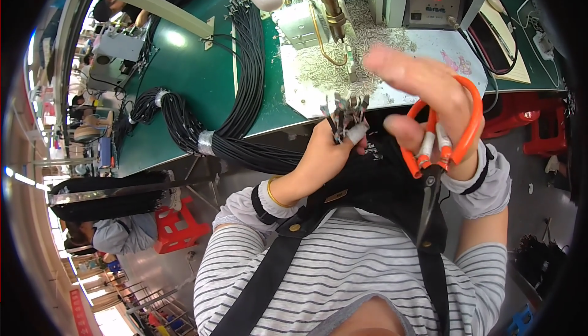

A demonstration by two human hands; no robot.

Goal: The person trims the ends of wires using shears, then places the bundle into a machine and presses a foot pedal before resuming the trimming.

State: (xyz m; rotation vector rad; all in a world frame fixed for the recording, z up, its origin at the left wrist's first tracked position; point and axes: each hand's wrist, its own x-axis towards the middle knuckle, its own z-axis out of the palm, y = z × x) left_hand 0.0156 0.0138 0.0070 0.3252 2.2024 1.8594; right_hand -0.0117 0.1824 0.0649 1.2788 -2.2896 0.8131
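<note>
My left hand (327, 155) is closed around the ends of a bundle of black cables (260, 155); small metal terminals (349, 111) stick up above the fingers. A light-coloured wrap covers one fingertip. From this hand the bundle runs left onto the green table, bound with clear tape. Orange-handled scissors (432, 180) hang from my right hand (438, 94), the loops hooked over its fingers and the blades pointing down toward my body. The index finger and thumb of that hand stretch out toward the terminals, apart from them.
Ahead stands a machine with a vertical metal press head (334, 21) over a white plate (300, 88) strewn with small metal pieces. A control box (436, 5) with a red display is at its right. Red stools (180, 226) stand left and right; other people work at the far left.
</note>
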